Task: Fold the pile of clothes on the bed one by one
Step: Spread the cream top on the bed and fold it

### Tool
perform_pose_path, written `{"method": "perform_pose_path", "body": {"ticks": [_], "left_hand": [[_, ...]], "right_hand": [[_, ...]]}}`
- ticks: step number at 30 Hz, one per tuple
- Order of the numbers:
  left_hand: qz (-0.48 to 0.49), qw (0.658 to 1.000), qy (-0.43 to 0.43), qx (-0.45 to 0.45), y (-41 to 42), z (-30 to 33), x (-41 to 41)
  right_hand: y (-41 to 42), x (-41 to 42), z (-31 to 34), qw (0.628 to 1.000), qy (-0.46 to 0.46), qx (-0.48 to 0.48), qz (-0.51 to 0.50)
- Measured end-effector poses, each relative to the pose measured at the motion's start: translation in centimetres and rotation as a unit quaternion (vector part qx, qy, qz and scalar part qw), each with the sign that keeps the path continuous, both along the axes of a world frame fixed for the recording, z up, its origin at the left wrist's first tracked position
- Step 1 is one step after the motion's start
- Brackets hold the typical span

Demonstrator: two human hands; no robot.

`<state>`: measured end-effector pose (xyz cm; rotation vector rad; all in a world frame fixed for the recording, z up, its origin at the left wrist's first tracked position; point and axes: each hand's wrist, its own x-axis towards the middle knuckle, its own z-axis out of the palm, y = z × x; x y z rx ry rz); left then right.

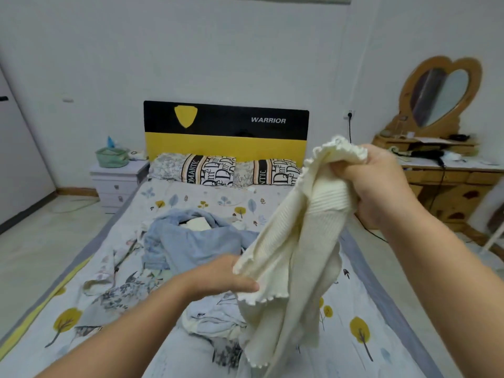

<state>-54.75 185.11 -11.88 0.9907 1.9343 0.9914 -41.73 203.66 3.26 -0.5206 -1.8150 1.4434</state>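
So the person has pulled a cream knit top (294,241) up off the pile of clothes (191,246) and is holding it in the air over the bed (354,309), so this looks like the sort-it-out stage before any real fold happens. The right hand (381,184) has its fingers curled tight around a bunched-up frilly edge up high, and the left hand (226,276) is pinching another frilly edge lower down, thumb on top, the other fingers hidden behind the fabric. The top hangs twisted between them, its tail draping onto the pile. The rest, a blue garment (191,241) and some floral stuff, is still in a heap mid-bed. Next move probably calls for finding the shoulders or hem, shaking it flat, and laying it on a free bit of sheet.
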Motion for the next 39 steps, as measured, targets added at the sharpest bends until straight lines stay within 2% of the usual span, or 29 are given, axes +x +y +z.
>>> {"method": "perform_pose_path", "body": {"ticks": [4,6,8,11,12,14,16,19,22,26,34,39], "left_hand": [[0.121,0.989,-0.010,0.091,-1.1,1.8,-1.0],[0.157,0.975,-0.059,0.145,-1.8,4.0,-1.7],[0.119,0.973,-0.105,0.166,-2.9,6.5,-2.4],[0.038,0.987,-0.117,0.103,-4.4,9.4,-2.7],[0.033,0.992,-0.097,0.071,-4.6,9.9,-2.5],[0.075,0.997,0.007,0.032,-4.6,10.1,-1.9],[0.166,0.978,0.107,0.069,-4.7,9.2,-1.8],[0.256,0.950,0.125,0.130,-5.8,7.4,-1.7],[0.290,0.938,0.114,0.154,-7.3,6.7,-1.2],[0.346,0.918,0.087,0.174,-9.4,5.3,-1.0],[0.386,0.904,0.086,0.161,-15.6,4.6,2.0],[0.401,0.888,0.110,0.195,-20.4,6.1,5.0]], "right_hand": [[2.2,1.8,-0.3,0.994,-0.056,0.081,-0.051],[3.9,2.6,-1.6,0.979,-0.105,0.144,-0.100],[5.1,3.5,-3.0,0.957,-0.159,0.194,-0.148],[6.3,5.1,-5.4,0.932,-0.214,0.227,-0.182],[6.5,5.5,-6.2,0.927,-0.228,0.231,-0.187],[6.9,6.0,-7.7,0.920,-0.255,0.233,-0.187],[7.2,6.3,-9.1,0.911,-0.290,0.234,-0.176],[6.9,6.5,-10.4,0.901,-0.354,0.214,-0.128],[5.6,6.9,-10.8,0.933,-0.333,0.134,-0.028],[3.3,7.4,-10.9,0.946,-0.308,0.088,0.047],[-3.9,9.8,-8.3,0.968,-0.232,0.049,0.078],[-9.6,12.7,-6.2,0.971,-0.219,0.086,0.045]]}}
